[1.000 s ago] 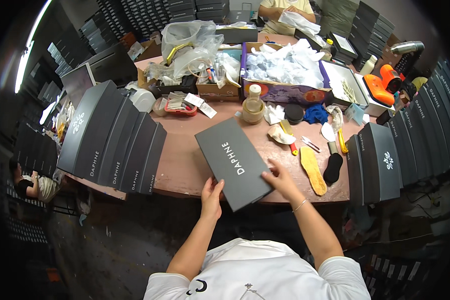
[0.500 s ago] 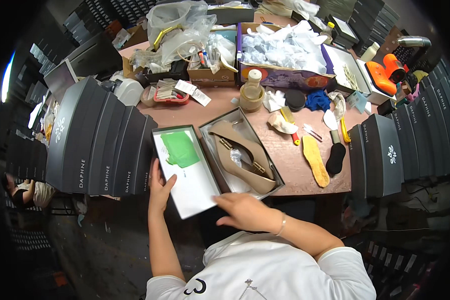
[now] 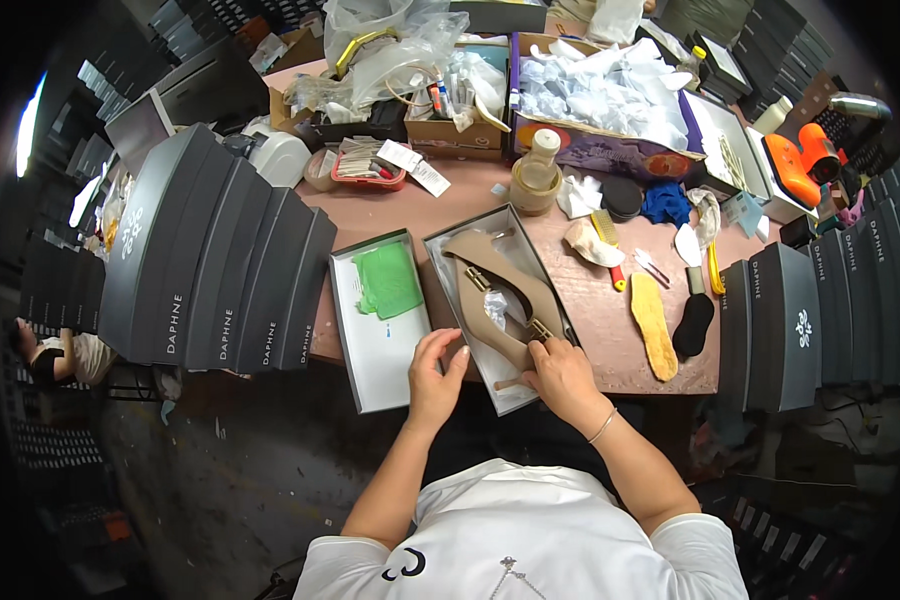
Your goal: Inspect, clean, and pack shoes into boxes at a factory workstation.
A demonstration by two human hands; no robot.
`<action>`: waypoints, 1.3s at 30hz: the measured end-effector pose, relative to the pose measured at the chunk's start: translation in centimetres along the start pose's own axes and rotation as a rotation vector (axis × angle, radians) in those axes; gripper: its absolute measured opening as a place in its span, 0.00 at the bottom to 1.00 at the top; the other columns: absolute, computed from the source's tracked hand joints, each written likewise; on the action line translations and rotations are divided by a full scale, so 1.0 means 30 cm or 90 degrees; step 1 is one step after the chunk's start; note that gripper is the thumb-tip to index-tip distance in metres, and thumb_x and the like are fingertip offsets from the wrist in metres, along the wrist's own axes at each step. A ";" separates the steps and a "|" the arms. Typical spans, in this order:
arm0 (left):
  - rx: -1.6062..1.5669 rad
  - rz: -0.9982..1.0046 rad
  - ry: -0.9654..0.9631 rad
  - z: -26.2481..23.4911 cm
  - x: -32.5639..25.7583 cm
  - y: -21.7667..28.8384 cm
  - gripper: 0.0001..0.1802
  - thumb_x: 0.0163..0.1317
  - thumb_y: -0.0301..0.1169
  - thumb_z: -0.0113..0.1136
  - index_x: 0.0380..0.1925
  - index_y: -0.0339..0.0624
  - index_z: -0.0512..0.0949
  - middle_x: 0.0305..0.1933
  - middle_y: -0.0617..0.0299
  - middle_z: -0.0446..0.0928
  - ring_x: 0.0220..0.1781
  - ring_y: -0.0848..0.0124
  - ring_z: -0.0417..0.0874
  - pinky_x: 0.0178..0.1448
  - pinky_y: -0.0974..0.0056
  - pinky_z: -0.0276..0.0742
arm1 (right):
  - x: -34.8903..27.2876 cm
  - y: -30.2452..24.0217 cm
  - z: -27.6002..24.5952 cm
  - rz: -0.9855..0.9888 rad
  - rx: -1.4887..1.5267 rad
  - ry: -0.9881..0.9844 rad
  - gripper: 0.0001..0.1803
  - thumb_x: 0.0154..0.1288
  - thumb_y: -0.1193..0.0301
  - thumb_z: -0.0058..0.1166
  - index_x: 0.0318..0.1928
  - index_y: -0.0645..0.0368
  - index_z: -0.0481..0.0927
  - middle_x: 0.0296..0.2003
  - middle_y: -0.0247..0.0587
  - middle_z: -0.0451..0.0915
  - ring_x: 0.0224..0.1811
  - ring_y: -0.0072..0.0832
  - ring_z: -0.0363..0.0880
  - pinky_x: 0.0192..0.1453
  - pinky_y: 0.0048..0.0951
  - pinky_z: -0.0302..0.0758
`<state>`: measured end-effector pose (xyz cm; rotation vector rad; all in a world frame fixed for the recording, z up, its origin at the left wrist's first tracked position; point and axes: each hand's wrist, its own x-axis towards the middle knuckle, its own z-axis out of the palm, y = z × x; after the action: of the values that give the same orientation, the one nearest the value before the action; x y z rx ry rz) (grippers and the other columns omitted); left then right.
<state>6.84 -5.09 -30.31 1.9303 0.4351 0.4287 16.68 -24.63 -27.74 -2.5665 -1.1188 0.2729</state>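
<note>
Right now the beige heeled shoe [image 3: 498,290] lies in the open shoe box [image 3: 490,300] on the pinkish table [image 3: 610,330], long axis running diagonally from the far-left toe end down to the heel end near me on the right. My right hand [image 3: 560,375] sits at that near heel end, fingers curled over the shoe's back part and the box's near-right corner, looks like a loose grip on the shoe but I can't tell how firm. My left hand [image 3: 435,365] is just left of it, fingers half bent, touching the box's near-left edge where it meets the upturned lid [image 3: 380,320]; it holds nothing fully. So the shoe lies ahead and slightly left of my right hand, which is the nearer one to the heel. Lid lies touching the box on its left, green paper [image 3: 388,280] inside it. Farther out: tan insole [image 3: 653,325] and black insole [image 3: 693,325] to the right, stacked dark shoe boxes [image 3: 210,270] at left.
</note>
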 end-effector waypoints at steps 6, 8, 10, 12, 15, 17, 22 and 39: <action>0.093 -0.040 0.142 -0.088 -0.001 -0.103 0.17 0.61 0.27 0.62 0.50 0.37 0.77 0.53 0.54 0.75 0.54 0.63 0.76 0.55 0.62 0.74 | -0.016 0.015 0.023 -0.008 0.070 0.052 0.18 0.49 0.67 0.66 0.40 0.58 0.76 0.33 0.43 0.76 0.39 0.41 0.78 0.41 0.40 0.72; 0.079 -0.085 0.145 -0.144 0.004 -0.146 0.12 0.62 0.27 0.61 0.46 0.35 0.78 0.42 0.59 0.79 0.44 0.72 0.80 0.46 0.69 0.76 | -0.023 0.014 0.018 0.003 0.099 0.065 0.19 0.50 0.67 0.66 0.42 0.58 0.77 0.33 0.43 0.77 0.37 0.43 0.78 0.40 0.40 0.73; -0.025 -0.152 0.081 -0.136 -0.003 -0.162 0.09 0.64 0.28 0.61 0.42 0.35 0.79 0.33 0.64 0.79 0.37 0.77 0.80 0.43 0.71 0.76 | -0.026 0.018 0.021 0.012 0.115 0.070 0.21 0.51 0.68 0.66 0.46 0.58 0.77 0.36 0.45 0.78 0.33 0.46 0.78 0.39 0.42 0.75; -0.114 -0.169 0.016 -0.077 -0.025 -0.133 0.08 0.65 0.29 0.60 0.40 0.35 0.79 0.32 0.64 0.78 0.34 0.78 0.79 0.40 0.72 0.75 | -0.026 0.012 0.021 0.037 0.156 0.058 0.19 0.52 0.68 0.66 0.45 0.59 0.78 0.36 0.46 0.79 0.35 0.48 0.79 0.40 0.43 0.76; -0.165 -0.109 -0.022 0.021 -0.069 -0.027 0.09 0.66 0.30 0.60 0.37 0.34 0.79 0.33 0.63 0.77 0.33 0.79 0.77 0.36 0.73 0.75 | -0.006 0.036 0.023 0.072 0.353 0.069 0.15 0.57 0.70 0.64 0.43 0.63 0.80 0.34 0.48 0.81 0.33 0.43 0.81 0.39 0.37 0.77; -0.265 -0.130 -0.006 0.062 -0.069 0.018 0.12 0.67 0.32 0.60 0.41 0.33 0.78 0.37 0.63 0.77 0.36 0.78 0.78 0.39 0.73 0.76 | 0.025 0.020 -0.036 0.125 0.468 0.033 0.13 0.59 0.71 0.62 0.43 0.65 0.80 0.32 0.47 0.81 0.32 0.37 0.81 0.38 0.32 0.77; -0.441 -0.177 -0.018 0.037 -0.036 0.073 0.31 0.69 0.37 0.57 0.67 0.38 0.59 0.62 0.55 0.67 0.58 0.70 0.74 0.60 0.63 0.73 | 0.023 -0.059 -0.113 0.036 0.501 0.227 0.12 0.60 0.76 0.62 0.45 0.63 0.80 0.33 0.43 0.80 0.32 0.30 0.80 0.38 0.29 0.77; -0.576 -0.190 -0.066 0.057 -0.106 0.295 0.32 0.69 0.31 0.41 0.71 0.37 0.48 0.70 0.50 0.58 0.70 0.64 0.62 0.70 0.61 0.62 | -0.145 -0.113 -0.078 0.086 0.953 0.004 0.48 0.64 0.66 0.61 0.74 0.62 0.44 0.68 0.49 0.59 0.69 0.34 0.59 0.71 0.34 0.59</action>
<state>5.82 -11.29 -23.08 0.9873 0.3641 0.2567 12.15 -26.19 -24.12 -1.2586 -0.3665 0.7587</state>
